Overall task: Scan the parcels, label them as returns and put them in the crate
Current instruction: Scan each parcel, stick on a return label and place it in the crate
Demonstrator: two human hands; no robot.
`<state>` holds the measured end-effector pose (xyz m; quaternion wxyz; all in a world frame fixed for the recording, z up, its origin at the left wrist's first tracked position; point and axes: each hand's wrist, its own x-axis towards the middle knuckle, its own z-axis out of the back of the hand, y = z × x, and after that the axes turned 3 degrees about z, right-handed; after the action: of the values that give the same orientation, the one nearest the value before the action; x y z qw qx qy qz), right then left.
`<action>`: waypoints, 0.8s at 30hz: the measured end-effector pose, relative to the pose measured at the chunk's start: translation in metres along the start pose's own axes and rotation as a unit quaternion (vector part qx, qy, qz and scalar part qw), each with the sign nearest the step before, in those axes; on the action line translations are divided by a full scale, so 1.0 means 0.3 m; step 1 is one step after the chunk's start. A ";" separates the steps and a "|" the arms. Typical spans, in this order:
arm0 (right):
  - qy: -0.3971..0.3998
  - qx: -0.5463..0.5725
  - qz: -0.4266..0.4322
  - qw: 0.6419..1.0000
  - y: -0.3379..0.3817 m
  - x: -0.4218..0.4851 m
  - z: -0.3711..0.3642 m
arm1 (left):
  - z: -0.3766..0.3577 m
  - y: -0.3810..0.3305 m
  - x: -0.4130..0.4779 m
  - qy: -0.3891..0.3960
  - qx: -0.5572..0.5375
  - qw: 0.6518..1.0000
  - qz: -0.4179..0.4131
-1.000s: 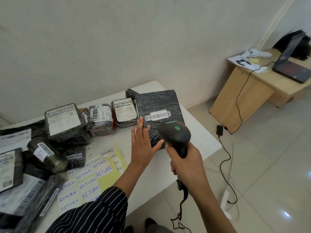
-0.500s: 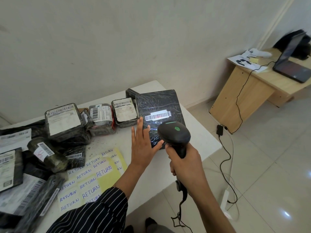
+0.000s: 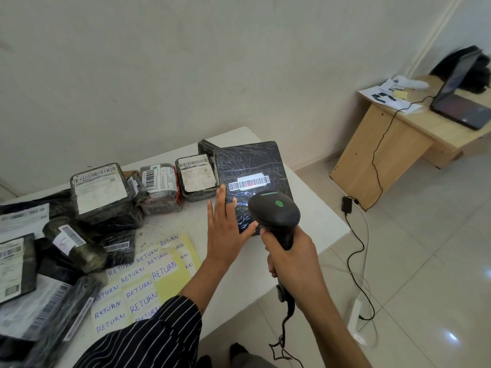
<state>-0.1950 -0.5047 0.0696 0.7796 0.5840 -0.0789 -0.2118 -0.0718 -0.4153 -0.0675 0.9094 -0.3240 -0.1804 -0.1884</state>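
White table (image 3: 316, 221): black parcels (image 3: 101, 192), RETURN label sheet (image 3: 148, 282).

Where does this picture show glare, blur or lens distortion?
Head view: red light from the scanner falls on the barcode label of the black parcel; its wrap glints beside the left hand; a bright spot glares on the floor tiles; the laptop at the right edge is smeared; the wall pipe above it looks bowed, wide-angle distortion.
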 end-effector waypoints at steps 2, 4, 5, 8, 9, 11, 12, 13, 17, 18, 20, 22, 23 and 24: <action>0.002 0.000 0.001 1.000 -0.001 0.000 0.000 | 0.000 -0.001 0.000 0.002 -0.002 1.000 0.002; 0.003 -0.001 0.002 1.000 -0.002 0.001 0.000 | 0.000 -0.002 0.000 0.003 -0.002 1.000 0.003; 0.003 -0.001 0.003 1.000 -0.002 0.001 0.000 | 0.000 -0.001 0.001 0.003 -0.003 1.000 0.002; 0.003 -0.004 0.002 1.000 -0.001 0.001 0.000 | -0.002 0.000 0.000 0.003 -0.002 1.000 0.003; 0.003 -0.004 0.002 1.000 -0.001 0.000 0.000 | -0.002 0.000 0.000 0.003 -0.003 1.000 0.003; 0.002 -0.005 0.003 1.000 -0.002 0.001 -0.001 | -0.003 0.000 0.000 0.004 -0.002 1.000 0.003; 0.002 -0.006 0.003 1.000 -0.002 0.000 -0.001 | -0.003 0.000 0.001 0.004 -0.001 1.000 0.002; 0.001 -0.006 0.002 1.000 -0.002 0.001 -0.002 | -0.004 0.001 0.001 0.004 0.000 1.000 0.001; 0.000 -0.003 -0.001 1.000 -0.003 0.001 -0.001 | -0.003 0.001 0.000 0.003 0.000 1.000 0.001; 0.001 -0.003 -0.001 1.000 -0.002 0.000 -0.002 | -0.003 0.001 0.000 0.003 0.000 1.000 0.000; 0.003 -0.001 0.001 1.000 0.000 0.000 -0.002 | -0.004 0.002 -0.001 0.004 0.001 1.000 0.000; 0.004 0.002 0.002 1.000 0.001 0.000 -0.001 | -0.005 0.004 0.000 0.005 0.000 1.000 0.000; 0.004 0.001 0.002 1.000 0.002 0.000 -0.002 | -0.006 0.005 0.001 0.004 0.000 1.000 0.000; 0.004 0.000 0.001 1.000 0.002 -0.001 -0.001 | -0.007 0.005 0.002 0.004 0.000 1.000 0.000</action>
<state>-0.1950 -0.5040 0.0702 0.7803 0.5846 -0.0762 -0.2086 -0.0701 -0.4157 -0.0695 0.9102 -0.3229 -0.1766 -0.1901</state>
